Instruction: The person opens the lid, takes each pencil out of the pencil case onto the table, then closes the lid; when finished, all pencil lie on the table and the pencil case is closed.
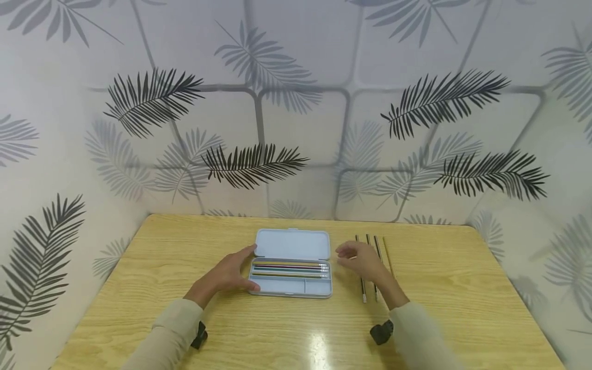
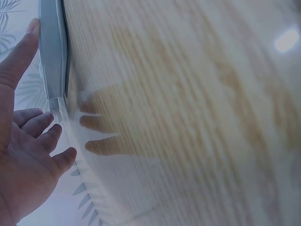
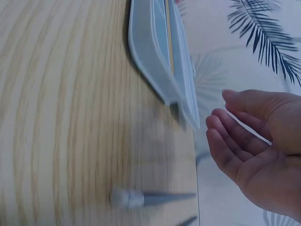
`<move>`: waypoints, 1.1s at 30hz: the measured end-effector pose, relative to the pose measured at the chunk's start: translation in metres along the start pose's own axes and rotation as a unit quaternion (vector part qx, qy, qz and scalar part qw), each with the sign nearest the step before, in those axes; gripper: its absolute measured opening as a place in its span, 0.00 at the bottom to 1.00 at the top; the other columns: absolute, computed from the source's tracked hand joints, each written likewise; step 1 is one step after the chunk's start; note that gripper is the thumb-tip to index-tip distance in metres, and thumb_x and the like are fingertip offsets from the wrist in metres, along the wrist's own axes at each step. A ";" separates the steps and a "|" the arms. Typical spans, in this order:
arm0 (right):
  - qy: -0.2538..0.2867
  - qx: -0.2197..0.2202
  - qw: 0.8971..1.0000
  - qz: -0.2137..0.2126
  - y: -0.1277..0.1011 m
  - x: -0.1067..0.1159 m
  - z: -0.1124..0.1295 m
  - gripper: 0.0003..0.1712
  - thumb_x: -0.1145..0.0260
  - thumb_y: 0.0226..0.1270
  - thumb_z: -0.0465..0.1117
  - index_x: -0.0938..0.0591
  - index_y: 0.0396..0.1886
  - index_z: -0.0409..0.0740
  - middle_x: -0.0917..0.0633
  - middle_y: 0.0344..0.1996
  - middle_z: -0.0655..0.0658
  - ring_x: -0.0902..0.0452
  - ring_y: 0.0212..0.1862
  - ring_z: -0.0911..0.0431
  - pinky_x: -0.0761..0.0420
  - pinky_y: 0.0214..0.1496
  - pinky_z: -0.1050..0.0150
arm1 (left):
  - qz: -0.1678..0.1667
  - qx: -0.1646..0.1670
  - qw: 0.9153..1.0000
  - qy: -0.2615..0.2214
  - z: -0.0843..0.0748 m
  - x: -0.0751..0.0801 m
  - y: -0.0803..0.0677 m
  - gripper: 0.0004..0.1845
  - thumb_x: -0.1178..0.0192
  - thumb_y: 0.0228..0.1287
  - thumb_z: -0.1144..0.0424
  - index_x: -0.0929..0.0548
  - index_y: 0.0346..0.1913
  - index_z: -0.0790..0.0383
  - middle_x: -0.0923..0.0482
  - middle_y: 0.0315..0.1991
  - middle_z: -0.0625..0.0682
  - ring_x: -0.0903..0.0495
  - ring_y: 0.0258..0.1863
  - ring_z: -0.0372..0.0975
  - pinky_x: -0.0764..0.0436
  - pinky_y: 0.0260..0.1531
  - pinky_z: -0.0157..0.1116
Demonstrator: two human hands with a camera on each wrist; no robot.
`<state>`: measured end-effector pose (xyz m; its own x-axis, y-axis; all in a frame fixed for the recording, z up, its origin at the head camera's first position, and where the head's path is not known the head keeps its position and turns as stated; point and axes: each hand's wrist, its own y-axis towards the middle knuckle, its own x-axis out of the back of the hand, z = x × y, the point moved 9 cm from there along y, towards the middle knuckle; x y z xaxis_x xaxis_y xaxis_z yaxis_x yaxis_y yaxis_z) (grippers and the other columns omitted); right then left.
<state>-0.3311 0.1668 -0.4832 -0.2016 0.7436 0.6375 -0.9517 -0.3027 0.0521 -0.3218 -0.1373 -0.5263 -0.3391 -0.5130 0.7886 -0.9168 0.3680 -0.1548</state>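
A pale blue pencil case [image 1: 291,294] lies on the table with its lid [image 1: 292,244] folded back. Several pencils [image 1: 290,267] rest side by side in its long rear compartment, their eraser ends to the right. My left hand [image 1: 229,271] touches the case's left side, thumb at the front corner and fingers spread; in the left wrist view its thumb [image 2: 29,44] is against the case wall. Between the case and several loose pencils [image 1: 362,282], my right hand [image 1: 363,261] is raised off the table. Its fingers are loosely bent and hold nothing, as the right wrist view confirms.
The wooden table [image 1: 194,236] meets a leaf-patterned wall covering [image 1: 300,123] at its back edge. A yellowish pencil [image 1: 388,252] lies rightmost among the loose ones, partly behind the right forearm. Dark wrist-worn devices [image 1: 382,332] sit under both sleeves.
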 end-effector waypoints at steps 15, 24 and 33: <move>0.048 0.042 0.987 0.145 0.016 -0.078 0.037 0.14 0.29 0.56 0.38 0.17 0.42 0.37 0.14 0.39 0.41 0.19 0.40 0.57 0.20 0.43 0.70 | 0.000 0.006 1.000 -0.006 0.003 -0.001 -0.002 0.63 0.23 0.34 0.44 0.46 0.74 0.60 0.45 0.74 0.57 0.45 0.73 0.52 0.41 0.72 0.50; 0.009 0.028 0.988 0.149 0.017 -0.091 0.047 0.11 0.30 0.57 0.35 0.16 0.40 0.37 0.13 0.38 0.42 0.19 0.39 0.58 0.19 0.42 0.71 | 0.000 0.008 1.000 -0.005 0.001 0.000 -0.002 0.63 0.22 0.34 0.44 0.46 0.74 0.59 0.45 0.74 0.57 0.45 0.73 0.52 0.41 0.72 0.50; -0.008 0.021 0.989 0.147 0.021 -0.095 0.050 0.08 0.31 0.57 0.32 0.16 0.38 0.37 0.13 0.35 0.43 0.17 0.38 0.56 0.17 0.43 0.67 | 0.002 0.008 1.000 -0.006 0.003 -0.002 0.000 0.63 0.22 0.34 0.45 0.46 0.74 0.58 0.45 0.74 0.56 0.45 0.73 0.52 0.41 0.72 0.50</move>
<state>-0.3205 0.0601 -0.5045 -0.4638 0.6104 0.6421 -0.8419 -0.5294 -0.1048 -0.3224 -0.1388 -0.5293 -0.3452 -0.5209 0.7807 -0.9187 0.3577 -0.1676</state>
